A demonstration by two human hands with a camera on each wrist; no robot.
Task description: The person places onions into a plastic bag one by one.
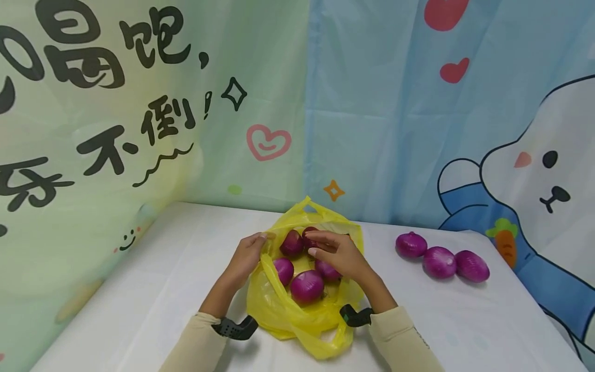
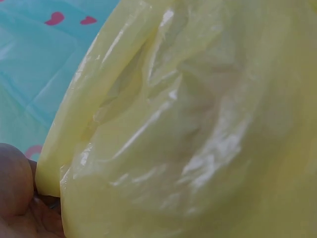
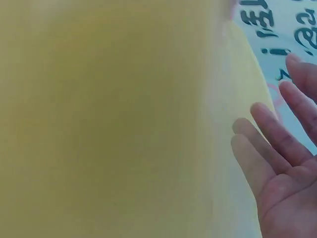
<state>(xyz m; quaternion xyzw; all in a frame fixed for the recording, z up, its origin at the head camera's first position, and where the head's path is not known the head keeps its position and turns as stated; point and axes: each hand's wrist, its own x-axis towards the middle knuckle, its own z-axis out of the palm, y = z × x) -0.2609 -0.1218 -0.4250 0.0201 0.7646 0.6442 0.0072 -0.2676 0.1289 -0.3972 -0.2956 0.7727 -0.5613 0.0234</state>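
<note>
Sleeves up front; left hand pinches yellow bag on table, right hand loose, empty, over onions inside; three onions sit rightward. Probably loading or unloading; next likely needs bag held wide.

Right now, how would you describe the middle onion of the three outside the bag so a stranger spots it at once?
On the white table, find the yellow bag. To its right, outside it, three purple onions lie in a short row. The middle onion is the only one of them with an onion on either side.
</note>
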